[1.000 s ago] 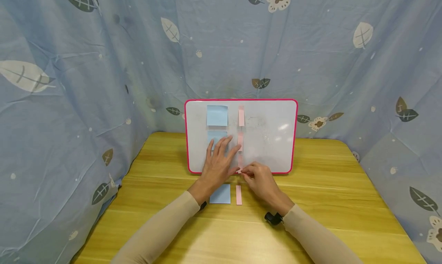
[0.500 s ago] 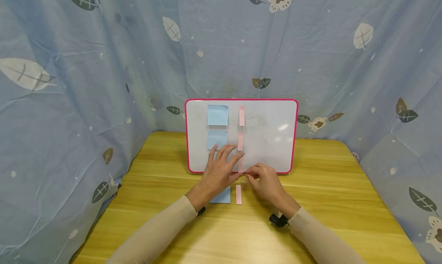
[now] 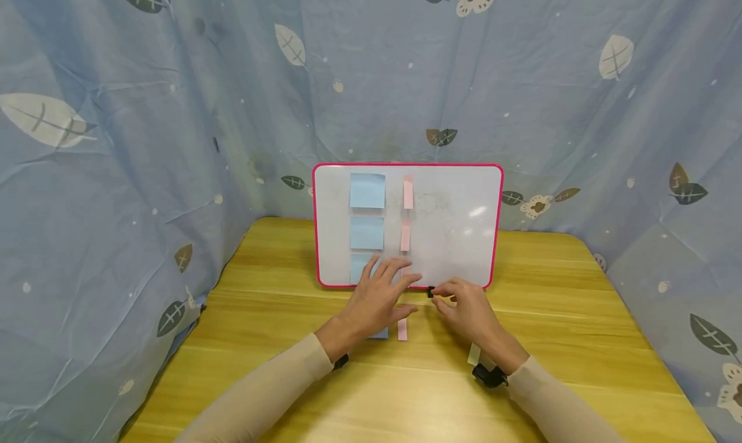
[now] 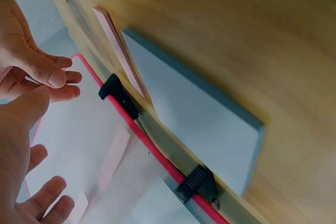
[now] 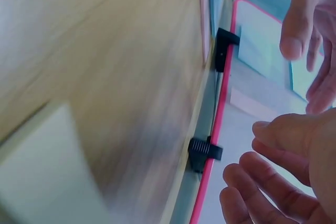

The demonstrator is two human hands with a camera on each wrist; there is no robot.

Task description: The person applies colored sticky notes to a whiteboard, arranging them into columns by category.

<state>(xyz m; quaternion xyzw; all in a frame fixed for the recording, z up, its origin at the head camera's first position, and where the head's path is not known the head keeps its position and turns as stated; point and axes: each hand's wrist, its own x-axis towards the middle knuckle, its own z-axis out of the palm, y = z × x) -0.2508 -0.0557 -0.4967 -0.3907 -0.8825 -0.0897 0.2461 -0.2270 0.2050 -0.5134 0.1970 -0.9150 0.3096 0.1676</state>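
Both hands have drawn apart from the lowest pink strip (image 4: pixel 114 156) since half a second ago: the right hand (image 3: pixel 471 313) has shifted rightward, and the left hand (image 3: pixel 373 306) has slipped slightly down. From the head view, the left hand's fingers are spread and relaxed, holding nothing, partly covering that strip on the whiteboard (image 3: pixel 458 230); the right hand's fingers are loosely bent and also hold nothing, beside a black clip (image 3: pixel 431 292) at the board's lower edge. Above the left hand hang the middle pink strip (image 3: pixel 405 235), the top pink strip (image 3: pixel 408 192) and a column of blue notes (image 3: pixel 366 233). Below its thumb, on the bench (image 3: pixel 406 391), lies a pink pad (image 3: pixel 402 330); a blue pad (image 3: pixel 380 334) sits partly hidden beneath that hand. By the left wrist camera, both pads rest on the bench near the board's clipped edge, well apart from either hand. By the right wrist camera, the right hand's thumb sits just beside its bent fingers, near the lowest strip; a blurred pale object (image 5: pixel 50 169) on the bench, well apart from its fingers, may be another pad.
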